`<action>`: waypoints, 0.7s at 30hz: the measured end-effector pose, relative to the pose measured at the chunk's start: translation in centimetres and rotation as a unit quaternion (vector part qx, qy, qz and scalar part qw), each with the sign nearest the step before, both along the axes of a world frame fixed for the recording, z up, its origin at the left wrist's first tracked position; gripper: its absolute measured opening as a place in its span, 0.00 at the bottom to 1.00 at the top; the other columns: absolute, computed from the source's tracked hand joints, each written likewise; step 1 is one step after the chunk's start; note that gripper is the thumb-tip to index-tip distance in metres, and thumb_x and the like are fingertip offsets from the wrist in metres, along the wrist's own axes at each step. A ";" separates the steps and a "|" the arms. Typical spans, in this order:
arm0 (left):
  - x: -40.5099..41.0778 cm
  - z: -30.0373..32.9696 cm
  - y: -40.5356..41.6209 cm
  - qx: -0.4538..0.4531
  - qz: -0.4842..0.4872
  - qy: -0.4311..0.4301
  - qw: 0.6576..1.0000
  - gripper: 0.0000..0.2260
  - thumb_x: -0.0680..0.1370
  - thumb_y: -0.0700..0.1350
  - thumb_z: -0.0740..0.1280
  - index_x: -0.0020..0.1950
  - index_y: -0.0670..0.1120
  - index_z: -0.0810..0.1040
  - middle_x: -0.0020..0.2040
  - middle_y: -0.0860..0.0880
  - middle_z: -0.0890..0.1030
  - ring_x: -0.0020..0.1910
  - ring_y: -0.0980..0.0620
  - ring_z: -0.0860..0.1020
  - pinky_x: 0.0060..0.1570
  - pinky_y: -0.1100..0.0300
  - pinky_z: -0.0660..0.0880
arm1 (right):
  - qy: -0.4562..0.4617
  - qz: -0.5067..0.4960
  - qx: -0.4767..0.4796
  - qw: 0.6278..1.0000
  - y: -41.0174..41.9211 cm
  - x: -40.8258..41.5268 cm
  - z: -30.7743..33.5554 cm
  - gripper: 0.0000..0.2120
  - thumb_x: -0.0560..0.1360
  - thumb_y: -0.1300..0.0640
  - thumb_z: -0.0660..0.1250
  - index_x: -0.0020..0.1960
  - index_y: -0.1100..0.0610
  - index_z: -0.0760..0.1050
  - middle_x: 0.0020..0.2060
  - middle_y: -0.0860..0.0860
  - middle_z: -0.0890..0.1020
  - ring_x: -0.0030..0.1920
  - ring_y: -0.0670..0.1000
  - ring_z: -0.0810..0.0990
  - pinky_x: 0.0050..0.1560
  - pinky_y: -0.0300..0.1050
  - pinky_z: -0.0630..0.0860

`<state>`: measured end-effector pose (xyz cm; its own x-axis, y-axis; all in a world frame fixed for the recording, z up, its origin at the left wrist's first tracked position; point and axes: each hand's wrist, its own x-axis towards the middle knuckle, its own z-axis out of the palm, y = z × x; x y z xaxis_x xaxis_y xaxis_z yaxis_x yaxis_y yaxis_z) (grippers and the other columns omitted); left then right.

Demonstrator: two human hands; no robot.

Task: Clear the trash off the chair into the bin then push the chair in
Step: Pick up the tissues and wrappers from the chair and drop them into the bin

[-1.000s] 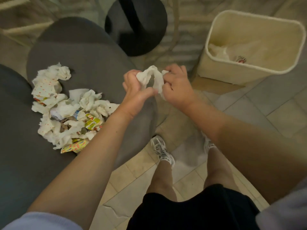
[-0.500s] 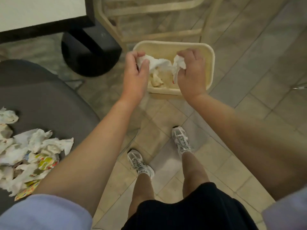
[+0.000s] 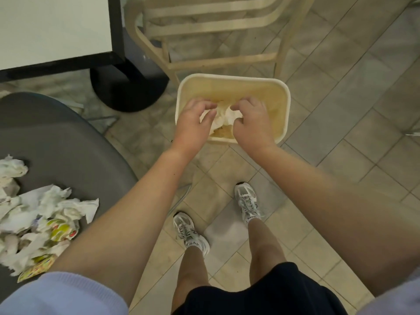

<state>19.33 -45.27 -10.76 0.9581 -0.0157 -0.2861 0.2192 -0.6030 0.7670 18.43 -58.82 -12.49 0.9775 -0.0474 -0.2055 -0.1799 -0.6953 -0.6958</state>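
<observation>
Hovering: two hands (image 3: 223, 120) loosened over one bin (image 3: 286, 105) | one trash pile (image 3: 38, 214) on chair (image 3: 63, 142)

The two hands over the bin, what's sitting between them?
In the head view, crumpled white tissue fills the gap between the left hand and the right hand, above the open cream bin.

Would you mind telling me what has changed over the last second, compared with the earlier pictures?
Both hands carried the white napkin wad from beside the chair over to the bin. The left hand and right hand now hang over its opening with fingers spread, apparently letting the wad go. The trash pile remains on the grey chair seat, and the bin stands where it was.
</observation>
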 end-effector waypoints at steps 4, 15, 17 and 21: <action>-0.7 0.4 1.0 -0.002 0.015 -0.017 1.000 0.07 0.78 0.40 0.62 0.53 0.44 0.79 0.53 0.52 0.75 0.49 0.67 0.71 0.49 0.81 0.64 | -0.007 0.017 -0.009 1.000 1.2 -0.2 0.4 0.17 0.71 0.70 0.58 0.56 0.61 0.76 0.56 0.56 0.76 0.59 0.55 0.70 0.55 0.42 0.68; -4.7 1.2 9.8 -0.024 0.047 -0.081 0.995 0.06 0.77 0.37 0.64 0.50 0.41 0.80 0.47 0.50 0.75 0.42 0.62 0.73 0.45 0.74 0.69 | -0.068 0.093 -0.031 0.993 10.8 -2.9 2.0 0.17 0.66 0.71 0.57 0.50 0.66 0.78 0.48 0.64 0.77 0.52 0.63 0.73 0.54 0.49 0.68; -6.1 1.1 12.6 -0.022 0.055 -0.083 0.995 0.06 0.77 0.38 0.64 0.50 0.42 0.80 0.46 0.48 0.77 0.42 0.59 0.75 0.46 0.70 0.71 | -0.065 0.116 -0.037 0.990 13.8 -3.8 2.2 0.16 0.67 0.71 0.58 0.51 0.66 0.78 0.48 0.64 0.77 0.52 0.63 0.73 0.54 0.49 0.68; -9.5 0.7 19.8 -0.010 0.101 -0.065 0.993 0.06 0.77 0.38 0.64 0.49 0.42 0.80 0.45 0.45 0.77 0.42 0.53 0.75 0.45 0.67 0.71 | -0.057 0.160 -0.037 0.985 21.4 -6.0 2.1 0.16 0.67 0.68 0.58 0.51 0.65 0.79 0.48 0.64 0.77 0.50 0.64 0.73 0.52 0.52 0.71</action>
<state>9.84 -25.45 -10.06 0.9711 0.1752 -0.1622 0.2326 -0.5405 0.8085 12.47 -37.45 -10.37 0.9613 0.2561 -0.1015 0.1325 -0.7529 -0.6446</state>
